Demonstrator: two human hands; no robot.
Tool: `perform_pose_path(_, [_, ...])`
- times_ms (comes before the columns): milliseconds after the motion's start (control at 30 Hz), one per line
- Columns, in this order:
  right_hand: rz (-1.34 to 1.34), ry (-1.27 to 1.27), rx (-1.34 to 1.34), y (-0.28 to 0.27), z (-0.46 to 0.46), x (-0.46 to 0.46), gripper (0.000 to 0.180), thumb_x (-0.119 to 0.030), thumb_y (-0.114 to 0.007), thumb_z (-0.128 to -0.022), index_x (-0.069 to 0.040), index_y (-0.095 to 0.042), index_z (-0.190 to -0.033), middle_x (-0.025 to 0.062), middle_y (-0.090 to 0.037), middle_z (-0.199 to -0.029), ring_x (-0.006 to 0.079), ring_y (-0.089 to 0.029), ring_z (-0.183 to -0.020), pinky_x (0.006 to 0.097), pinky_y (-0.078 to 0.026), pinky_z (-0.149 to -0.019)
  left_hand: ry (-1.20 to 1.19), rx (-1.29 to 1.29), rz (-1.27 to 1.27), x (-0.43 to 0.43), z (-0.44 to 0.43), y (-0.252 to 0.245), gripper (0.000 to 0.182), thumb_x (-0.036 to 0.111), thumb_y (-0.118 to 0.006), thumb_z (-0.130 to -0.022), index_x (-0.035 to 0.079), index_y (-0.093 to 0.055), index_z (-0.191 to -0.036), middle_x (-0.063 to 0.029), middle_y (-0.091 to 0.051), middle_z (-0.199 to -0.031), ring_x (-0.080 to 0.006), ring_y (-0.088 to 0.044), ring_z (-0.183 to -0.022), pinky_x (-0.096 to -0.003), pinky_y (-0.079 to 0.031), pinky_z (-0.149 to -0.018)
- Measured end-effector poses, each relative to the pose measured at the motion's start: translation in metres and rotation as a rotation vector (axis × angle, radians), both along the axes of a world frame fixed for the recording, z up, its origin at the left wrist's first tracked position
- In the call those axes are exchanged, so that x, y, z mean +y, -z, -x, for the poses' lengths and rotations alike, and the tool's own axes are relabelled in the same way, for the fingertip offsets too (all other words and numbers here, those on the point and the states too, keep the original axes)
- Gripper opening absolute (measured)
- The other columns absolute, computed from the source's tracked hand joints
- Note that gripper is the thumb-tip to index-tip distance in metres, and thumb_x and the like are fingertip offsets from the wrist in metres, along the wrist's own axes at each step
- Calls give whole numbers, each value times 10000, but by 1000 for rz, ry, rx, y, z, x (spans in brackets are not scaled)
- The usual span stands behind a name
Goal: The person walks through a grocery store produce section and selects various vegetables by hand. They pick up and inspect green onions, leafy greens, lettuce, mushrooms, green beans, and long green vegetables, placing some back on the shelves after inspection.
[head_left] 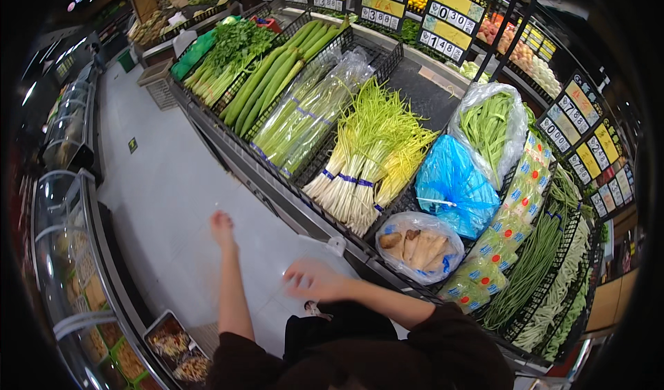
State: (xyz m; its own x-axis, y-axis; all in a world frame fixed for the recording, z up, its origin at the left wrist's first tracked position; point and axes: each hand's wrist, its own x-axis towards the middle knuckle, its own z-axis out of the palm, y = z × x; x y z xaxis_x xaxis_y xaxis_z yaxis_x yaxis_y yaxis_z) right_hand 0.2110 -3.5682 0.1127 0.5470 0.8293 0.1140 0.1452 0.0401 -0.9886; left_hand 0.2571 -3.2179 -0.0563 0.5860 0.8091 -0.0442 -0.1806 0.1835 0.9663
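Observation:
Both my hands are held out over the tiled floor, touching nothing. My left hand point(222, 225) is raised over the aisle, its fingers blurred. Nearer the vegetable stand, my right hand point(314, 281) is also blurred, fingers somewhat apart. A clear plastic bag of pale brown produce point(420, 250) lies closest to it on the stand. Behind that bag is a blue plastic bag point(456, 182), beside bundled yellow-green shoots with white stalks point(358, 167). Clear-wrapped green stalks point(311, 109) and long ridged gourds point(280, 68) fill the crates further left.
The stand's front edge point(290, 211) runs along the right of the tiled aisle point(171, 182). A glass display case point(78, 250) lines the left, with a metal tray of food point(168, 338) near it. Plastic crates point(157, 84) stand on the floor by the stand's far end.

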Motion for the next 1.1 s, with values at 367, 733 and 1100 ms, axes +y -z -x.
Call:
perform_pose_path(367, [592,1260,59,150,-228,-41,884,-489,-753,-810,69,-401,-1398,279,-530,-1336,426,-508,-1250,469,-413,-1035,1066,332,-984,-263,-181,-23,592,308,-723,-759,-91,-516,-1145,-313,-607,-1076,-474,-564,-1050,-551,-434,-902])
perform_pose_path(733, [12,1127,508,58,-205,-65,696,-213,-898,-711,19,-509,-1239,110,-650,-1142,167,-625,-1024,324,-514,-888,1530,21,-646,-224,-185,-93,509,283,-769,-829,-2,-557,-1193,-108,-559,-1090,-215,-536,-1057,-348,-439,-916])
perform_pose_path(1100, [200,1419,-110,-52,-242,-8,791,-208,-860,-697,9,-412,-1312,164,-638,-1160,252,-657,-1025,375,-514,-900,1674,279,577,-273,-378,-214,443,297,-695,-888,-1,-604,-1204,-151,-685,-1105,-263,-679,-985,-398,-569,-874])
